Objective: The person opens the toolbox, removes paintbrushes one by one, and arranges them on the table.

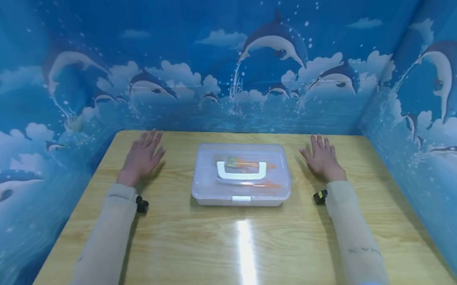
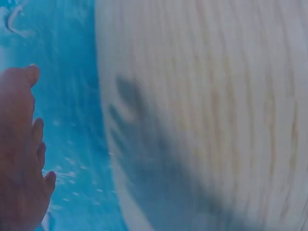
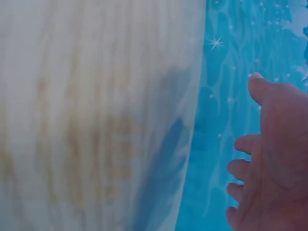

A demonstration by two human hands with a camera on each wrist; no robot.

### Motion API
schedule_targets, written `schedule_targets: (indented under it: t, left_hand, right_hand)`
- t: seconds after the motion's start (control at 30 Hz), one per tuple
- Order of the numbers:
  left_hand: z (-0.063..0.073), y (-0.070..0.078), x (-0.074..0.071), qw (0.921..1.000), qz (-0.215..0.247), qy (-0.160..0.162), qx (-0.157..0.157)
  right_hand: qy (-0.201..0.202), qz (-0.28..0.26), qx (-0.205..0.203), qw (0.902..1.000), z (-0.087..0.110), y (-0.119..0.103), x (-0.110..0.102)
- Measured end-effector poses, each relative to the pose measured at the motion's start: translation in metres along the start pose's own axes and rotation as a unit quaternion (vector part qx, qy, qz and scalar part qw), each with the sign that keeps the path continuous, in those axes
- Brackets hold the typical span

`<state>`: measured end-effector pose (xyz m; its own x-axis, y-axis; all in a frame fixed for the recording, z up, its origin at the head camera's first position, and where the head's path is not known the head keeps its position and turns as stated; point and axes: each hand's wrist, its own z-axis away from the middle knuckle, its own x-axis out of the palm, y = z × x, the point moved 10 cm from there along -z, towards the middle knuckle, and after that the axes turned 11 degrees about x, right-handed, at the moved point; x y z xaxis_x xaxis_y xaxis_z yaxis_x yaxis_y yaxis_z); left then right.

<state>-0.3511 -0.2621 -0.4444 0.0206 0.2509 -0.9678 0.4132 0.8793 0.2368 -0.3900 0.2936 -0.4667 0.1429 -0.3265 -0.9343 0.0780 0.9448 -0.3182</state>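
Note:
A translucent plastic box (image 1: 241,195) with a white carrying handle (image 1: 241,176) and a white front latch (image 1: 241,199) stands on the wooden table, lid closed. Orange-handled items (image 1: 246,164) show through its lid; one looks like a brush, the others are too blurred to name. To the left of the box, my left hand (image 1: 141,157) is spread with straight fingers, holding nothing. My right hand (image 1: 323,158) is on the box's other side, fingers spread too and nothing in it. Both wrist views show a hand and its shadow on the wood, with no object there.
The wood-grain table (image 1: 192,248) carries a bright light reflection in front of the box. Blue dolphin-print sheeting (image 1: 203,38) rises behind the table's far edge and along both sides. A small black camera (image 1: 142,204) sits at the left wrist, another camera (image 1: 320,197) at the right.

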Motion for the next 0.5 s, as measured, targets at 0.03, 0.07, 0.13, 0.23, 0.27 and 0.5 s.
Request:
schedule_targets:
  t: [0.03, 0.07, 0.13, 0.23, 0.27, 0.5]
  left_hand:
    - [0.0, 0.005, -0.003, 0.9999, 0.0, 0.005, 0.01]
    - [0.0, 0.01, -0.006, 0.9998, 0.001, 0.009, 0.02]
    - [0.0, 0.02, -0.011, 0.9992, 0.0, 0.014, 0.036]
    - [0.002, 0.035, -0.019, 0.9981, -0.007, 0.018, 0.059]
    - [0.003, 0.04, -0.021, 0.9977, -0.009, 0.017, 0.065]
    - [0.015, 0.079, -0.029, 0.995, -0.005, -0.003, 0.099]
  right_hand:
    - [-0.001, 0.002, -0.001, 1.0, 0.001, -0.001, 0.0]
    - [-0.003, 0.004, -0.002, 1.0, 0.002, -0.002, -0.001]
    - [-0.006, 0.01, -0.006, 0.9999, 0.005, -0.005, -0.002]
    - [-0.011, 0.022, -0.008, 0.9997, 0.008, -0.008, -0.003]
    - [-0.012, 0.023, -0.01, 0.9996, 0.01, -0.01, -0.004]
    - [-0.009, 0.024, -0.04, 0.9989, 0.026, -0.028, -0.015]
